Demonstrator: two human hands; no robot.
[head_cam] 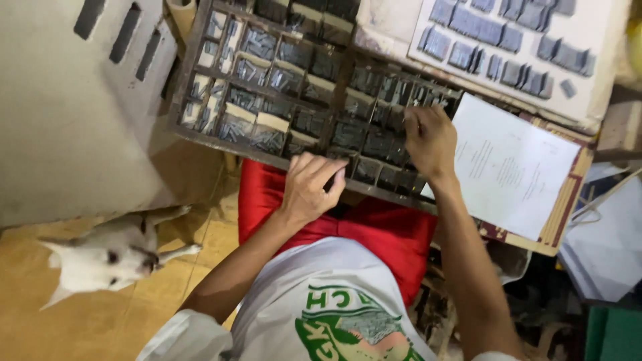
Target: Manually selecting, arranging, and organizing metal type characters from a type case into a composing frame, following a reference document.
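We look down on a person seated at a wooden type case [200,80], a dark tray split into many small compartments filled with grey metal type pieces [254,70]. Our view from the head camera shows the left hand [309,187] at the near rim of the case, fingers curled into a loose fist; it seems to cup something small, but we cannot tell what. The right hand [430,139] reaches farther in, to the compartments at the right end of the case, its fingers bent down among the type there; whether it pinches a piece we cannot tell, as the fingertips are hidden. Just right of that hand a white printed sheet [515,167] lies tilted on a board, touching the edge of the case. Beyond it, at the far right, a pale tray [602,80] carries rows of grey metal blocks [481,30]. The person wears red shorts [388,234] and a white shirt with a green emblem [321,287]. On the yellow tiled floor [100,327] to the near left, a white dog [107,257] lies beside a pale cabinet wall [67,120].
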